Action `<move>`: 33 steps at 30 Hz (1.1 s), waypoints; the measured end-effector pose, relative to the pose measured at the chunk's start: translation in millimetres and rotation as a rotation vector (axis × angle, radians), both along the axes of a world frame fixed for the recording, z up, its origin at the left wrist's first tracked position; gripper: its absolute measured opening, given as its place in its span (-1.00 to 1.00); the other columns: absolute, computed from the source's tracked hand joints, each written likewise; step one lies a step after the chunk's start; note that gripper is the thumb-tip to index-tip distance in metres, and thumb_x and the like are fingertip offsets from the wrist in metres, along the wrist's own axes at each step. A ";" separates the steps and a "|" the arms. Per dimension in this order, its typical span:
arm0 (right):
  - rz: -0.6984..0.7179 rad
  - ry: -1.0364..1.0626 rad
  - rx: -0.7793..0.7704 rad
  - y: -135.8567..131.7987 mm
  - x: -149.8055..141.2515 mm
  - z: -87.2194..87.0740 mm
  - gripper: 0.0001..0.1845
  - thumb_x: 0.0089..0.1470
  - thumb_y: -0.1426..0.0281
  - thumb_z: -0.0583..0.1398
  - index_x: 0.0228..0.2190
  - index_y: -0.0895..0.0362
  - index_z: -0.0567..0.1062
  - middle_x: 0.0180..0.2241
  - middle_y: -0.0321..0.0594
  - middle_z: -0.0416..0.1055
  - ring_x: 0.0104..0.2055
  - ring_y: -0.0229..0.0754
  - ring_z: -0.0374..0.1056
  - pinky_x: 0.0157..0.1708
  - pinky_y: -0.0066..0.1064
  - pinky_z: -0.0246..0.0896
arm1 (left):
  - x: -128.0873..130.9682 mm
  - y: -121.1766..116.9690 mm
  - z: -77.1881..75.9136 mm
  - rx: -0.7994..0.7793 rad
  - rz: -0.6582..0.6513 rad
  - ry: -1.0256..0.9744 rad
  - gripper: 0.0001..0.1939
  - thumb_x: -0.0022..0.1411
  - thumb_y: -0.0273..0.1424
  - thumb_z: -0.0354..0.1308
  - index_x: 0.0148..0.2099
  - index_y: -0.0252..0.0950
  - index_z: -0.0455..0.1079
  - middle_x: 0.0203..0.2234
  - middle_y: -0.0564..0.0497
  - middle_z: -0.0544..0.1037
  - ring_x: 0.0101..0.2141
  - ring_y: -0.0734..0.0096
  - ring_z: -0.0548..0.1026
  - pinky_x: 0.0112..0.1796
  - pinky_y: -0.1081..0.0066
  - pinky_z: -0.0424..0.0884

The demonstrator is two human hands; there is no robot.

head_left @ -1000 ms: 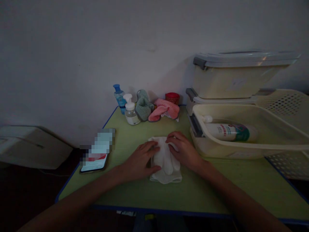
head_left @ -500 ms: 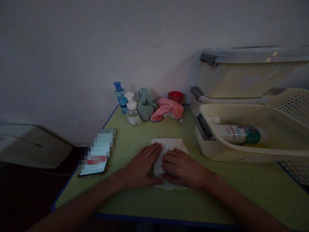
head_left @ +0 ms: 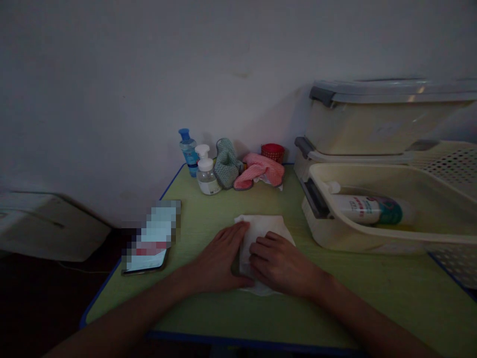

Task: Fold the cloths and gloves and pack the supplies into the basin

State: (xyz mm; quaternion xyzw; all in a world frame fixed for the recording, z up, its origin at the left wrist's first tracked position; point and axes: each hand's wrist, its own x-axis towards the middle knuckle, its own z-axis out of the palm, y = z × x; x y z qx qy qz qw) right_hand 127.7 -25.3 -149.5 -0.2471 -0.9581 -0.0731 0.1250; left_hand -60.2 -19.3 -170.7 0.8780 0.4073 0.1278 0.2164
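A thin white cloth [head_left: 266, 226], perhaps soft paper, lies on the light green table [head_left: 208, 313] in front of me. My left hand [head_left: 221, 258] rests along its left edge, with the fingers stretched out and the thumb spread toward the near edge. On the cloth's middle and right part, my right hand [head_left: 278, 261] has its fingers curled and pressed together against the material. Its fingertips are partly hidden, and so is the part of the cloth under that hand.
A phone [head_left: 152, 238] with a lit screen lies on the left. Toward the wall stand a blue bottle [head_left: 189, 151], a pump bottle [head_left: 207, 179], a green cloth [head_left: 227, 164], a pink cloth [head_left: 261, 171] and a red basket [head_left: 273, 152]. A cream bin [head_left: 357, 238] holding a white bottle [head_left: 359, 209] is at right.
The view has shifted slightly. My right fingers have moved a little on the white cloth, and its right edge bulges out more. My left hand stays nearly still.
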 end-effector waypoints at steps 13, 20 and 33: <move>0.027 -0.007 -0.043 -0.2 -4.7 -3.0 -0.83 0.05 0.41 0.16 -0.55 0.14 0.41 -0.39 -0.24 0.40 -0.33 -0.22 0.25 -0.33 -0.36 0.08 | -0.5 1.7 0.6 0.017 -0.036 0.022 0.04 -0.11 -0.03 0.23 0.27 -0.36 -0.19 0.24 -0.25 -0.06 0.23 0.08 -0.11 0.17 0.07 -0.02; 0.024 -0.008 -0.110 -0.2 -3.5 -4.2 -0.91 0.09 0.46 0.12 -0.35 0.20 0.43 -0.35 -0.21 0.44 -0.27 -0.20 0.30 -0.21 -0.37 0.17 | 0.7 2.8 -3.5 0.036 0.008 0.021 0.20 -0.21 -0.01 0.27 0.29 -0.39 -0.32 0.25 -0.26 -0.09 0.23 0.09 -0.11 0.16 0.12 0.00; -0.039 0.171 -0.289 2.8 26.6 21.2 -0.87 0.08 0.38 0.12 -0.38 0.15 0.46 -0.30 -0.15 0.42 -0.25 -0.21 0.32 -0.24 -0.39 0.18 | -2.6 3.8 -3.1 0.147 -0.123 0.190 -0.01 0.01 0.06 0.06 0.29 -0.41 -0.25 0.25 -0.27 -0.19 0.24 0.10 -0.24 0.17 0.11 -0.14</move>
